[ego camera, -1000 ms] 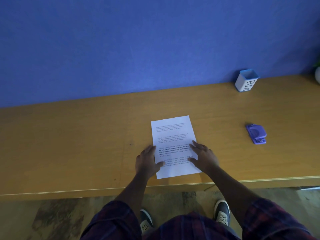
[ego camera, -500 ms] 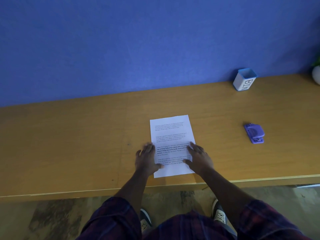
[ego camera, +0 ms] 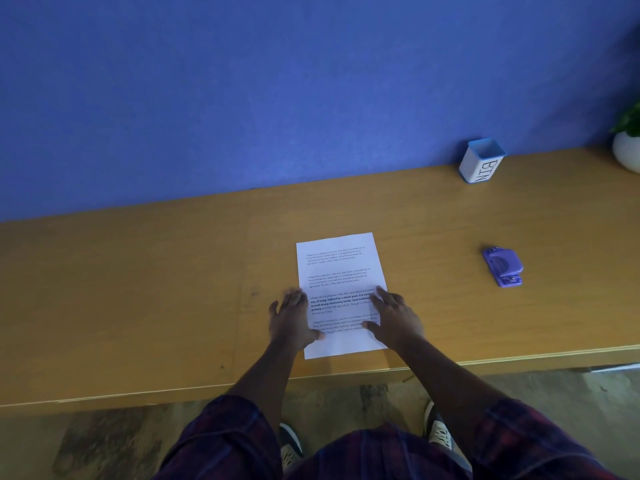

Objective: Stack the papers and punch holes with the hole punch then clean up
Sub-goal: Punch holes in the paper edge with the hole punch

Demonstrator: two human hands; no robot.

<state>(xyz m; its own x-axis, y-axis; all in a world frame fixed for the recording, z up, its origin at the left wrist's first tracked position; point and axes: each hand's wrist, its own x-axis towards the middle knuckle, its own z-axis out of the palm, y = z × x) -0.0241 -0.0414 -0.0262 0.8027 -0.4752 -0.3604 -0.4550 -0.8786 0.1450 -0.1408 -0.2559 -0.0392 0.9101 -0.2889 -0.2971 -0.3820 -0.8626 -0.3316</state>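
Observation:
White printed papers point(ego camera: 337, 268) lie flat near the front edge of the wooden desk point(ego camera: 138, 289), looking like one neat sheet from above. My left hand point(ego camera: 292, 322) rests flat on the papers' left edge, fingers spread, thumb on the page. My right hand point(ego camera: 393, 318) lies flat on the right edge in the same way. Neither hand grips anything. A purple hole punch point(ego camera: 503, 266) sits on the desk well to the right of my right hand.
A small white container with a blue rim, marked BIN point(ego camera: 480, 161), stands at the back right against the blue wall. A potted plant in a white pot point(ego camera: 627, 148) is at the far right edge. The desk's front edge runs just below the papers.
Both hands have slid slightly along the sides of the papers and stay pressed flat on them. The papers and hole punch keep their places on the desk.

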